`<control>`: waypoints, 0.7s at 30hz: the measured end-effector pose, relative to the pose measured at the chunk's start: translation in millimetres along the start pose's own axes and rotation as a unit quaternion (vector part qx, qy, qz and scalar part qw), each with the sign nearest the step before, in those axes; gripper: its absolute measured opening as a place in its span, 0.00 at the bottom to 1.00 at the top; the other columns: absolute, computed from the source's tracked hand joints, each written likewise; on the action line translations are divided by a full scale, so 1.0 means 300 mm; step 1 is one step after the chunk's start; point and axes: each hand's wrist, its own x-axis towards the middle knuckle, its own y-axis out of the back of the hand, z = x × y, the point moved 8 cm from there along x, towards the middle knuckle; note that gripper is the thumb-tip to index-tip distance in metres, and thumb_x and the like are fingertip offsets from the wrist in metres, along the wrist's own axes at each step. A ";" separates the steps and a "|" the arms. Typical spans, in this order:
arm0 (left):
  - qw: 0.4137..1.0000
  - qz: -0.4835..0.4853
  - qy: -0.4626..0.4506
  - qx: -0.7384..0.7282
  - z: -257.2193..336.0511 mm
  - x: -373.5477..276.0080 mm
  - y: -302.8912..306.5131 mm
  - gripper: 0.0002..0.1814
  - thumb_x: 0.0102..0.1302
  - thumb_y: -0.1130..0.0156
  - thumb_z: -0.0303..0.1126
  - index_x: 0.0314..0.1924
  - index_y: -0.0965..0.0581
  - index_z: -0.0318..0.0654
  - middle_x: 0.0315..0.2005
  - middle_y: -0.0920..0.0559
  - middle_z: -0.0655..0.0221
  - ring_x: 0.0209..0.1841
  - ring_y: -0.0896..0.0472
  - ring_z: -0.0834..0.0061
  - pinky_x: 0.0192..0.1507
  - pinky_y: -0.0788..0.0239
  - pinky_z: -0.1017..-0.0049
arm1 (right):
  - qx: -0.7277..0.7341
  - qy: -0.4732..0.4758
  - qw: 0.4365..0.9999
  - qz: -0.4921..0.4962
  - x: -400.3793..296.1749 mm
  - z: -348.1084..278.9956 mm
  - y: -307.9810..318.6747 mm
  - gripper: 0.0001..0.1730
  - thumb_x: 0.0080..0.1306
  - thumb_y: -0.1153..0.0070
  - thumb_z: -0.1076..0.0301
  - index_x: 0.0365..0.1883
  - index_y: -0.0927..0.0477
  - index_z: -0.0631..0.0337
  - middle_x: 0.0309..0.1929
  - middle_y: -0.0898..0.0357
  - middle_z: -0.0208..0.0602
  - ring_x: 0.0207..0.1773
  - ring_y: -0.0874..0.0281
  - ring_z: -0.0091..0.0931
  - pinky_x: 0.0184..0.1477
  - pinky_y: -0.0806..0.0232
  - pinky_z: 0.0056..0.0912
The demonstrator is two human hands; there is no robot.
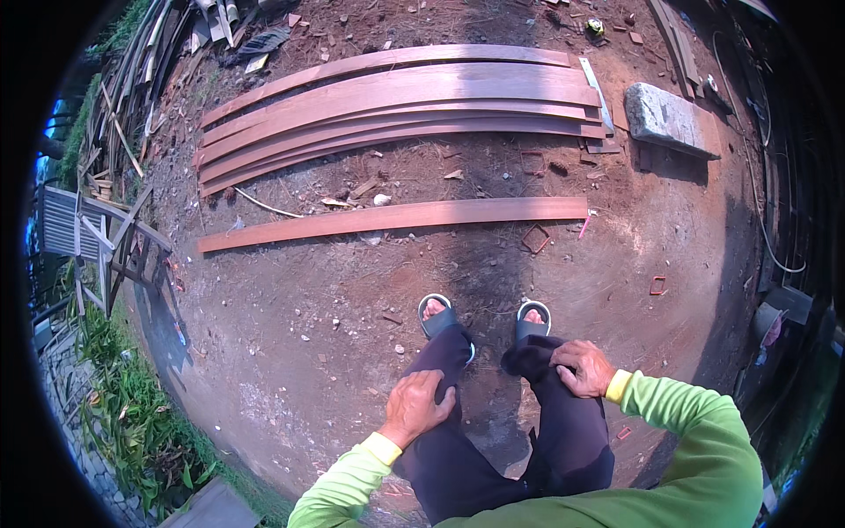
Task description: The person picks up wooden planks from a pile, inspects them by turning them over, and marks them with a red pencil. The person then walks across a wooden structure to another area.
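Note:
My left hand point(417, 404) rests on my left thigh near the knee, thumb apart from the fingers and nothing held. On the other knee lies my right hand point(583, 367), also without anything in it; its fingers curl over the dark trousers point(574, 429). Before my sandalled feet, a single reddish-brown wooden board point(396, 219) lies crosswise on the dirt. Farther off, several similar boards point(422, 82) lie side by side, partly overlapping. A metal ruler or square point(597, 96) touches or lies close to their right ends. Neither hand is near the boards.
A concrete block point(667, 122) sits right of the boards. At the left stands a slatted wooden folding chair point(99, 228), below piled bamboo and timber point(125, 99). Small red square frames point(535, 239) and debris dot the dirt. A pale hose or cable point(766, 228) runs along the right side.

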 end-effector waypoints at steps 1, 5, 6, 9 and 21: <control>0.999 -0.029 0.032 0.008 -0.004 -0.014 -0.025 0.17 0.54 0.33 0.39 0.39 0.21 0.36 0.33 0.17 0.60 0.38 0.18 0.58 0.41 0.27 0.63 | -0.010 -0.011 1.000 -0.010 -0.014 -0.006 -0.018 0.11 0.58 0.47 0.65 0.38 0.19 0.57 0.42 0.20 0.35 0.49 0.25 0.38 0.51 0.35 0.45; 0.991 -0.055 0.114 0.045 0.014 -0.105 -0.135 0.15 0.56 0.37 0.41 0.37 0.22 0.36 0.34 0.18 0.59 0.42 0.20 0.58 0.46 0.31 0.60 | -0.057 -0.039 0.997 -0.036 -0.061 -0.052 -0.093 0.13 0.60 0.48 0.64 0.40 0.19 0.56 0.44 0.21 0.36 0.52 0.27 0.38 0.51 0.35 0.47; 0.990 -0.047 0.117 0.059 0.030 -0.139 -0.143 0.15 0.56 0.38 0.41 0.36 0.22 0.36 0.35 0.18 0.59 0.44 0.21 0.58 0.48 0.33 0.59 | -0.079 -0.051 0.995 -0.016 -0.089 -0.079 -0.103 0.13 0.59 0.48 0.64 0.41 0.19 0.56 0.46 0.22 0.35 0.54 0.28 0.38 0.51 0.35 0.48; 0.986 -0.063 0.129 0.089 0.093 -0.274 -0.190 0.17 0.55 0.39 0.42 0.39 0.22 0.37 0.42 0.20 0.59 0.54 0.26 0.59 0.53 0.38 0.52 | -0.117 -0.105 0.987 0.014 -0.240 -0.221 -0.090 0.19 0.58 0.46 0.64 0.48 0.22 0.56 0.55 0.29 0.37 0.62 0.36 0.40 0.54 0.35 0.50; 0.956 -0.231 0.145 -0.104 0.449 -0.365 -0.042 0.29 0.61 0.40 0.47 0.59 0.27 0.38 0.51 0.21 0.49 0.56 0.23 0.52 0.60 0.34 0.63 | 0.108 -0.329 0.937 0.050 -1.006 -0.217 0.067 0.24 0.63 0.51 0.55 0.50 0.20 0.62 0.46 0.19 0.56 0.52 0.22 0.47 0.57 0.32 0.44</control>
